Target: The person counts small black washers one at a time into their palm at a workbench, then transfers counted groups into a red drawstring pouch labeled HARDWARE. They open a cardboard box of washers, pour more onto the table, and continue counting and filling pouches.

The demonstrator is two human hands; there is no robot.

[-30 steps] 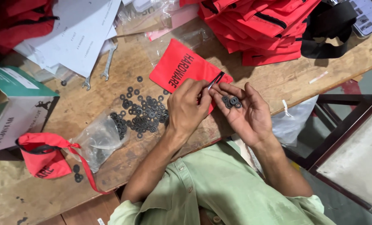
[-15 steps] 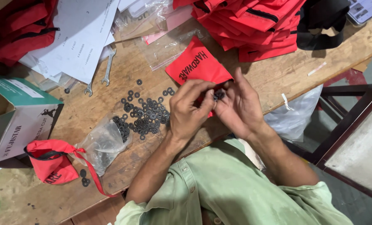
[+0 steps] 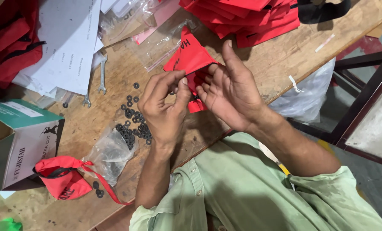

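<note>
Soft even daylight, mild shadows, slight blur.

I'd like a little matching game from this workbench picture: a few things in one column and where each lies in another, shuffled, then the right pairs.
Things:
1. small red fabric pouch
2. pile of black rubber washers
3. silver metal spanner
4. green and white cardboard box

Places:
A. at the far left edge of the wooden bench, lying open
B. at the fingertips of the left hand and right hand
C. beside the white paper sheets
D. spilling from a clear plastic bag, just left of the left wrist

Pairs: 1-B, 2-D, 3-C, 4-A
</note>
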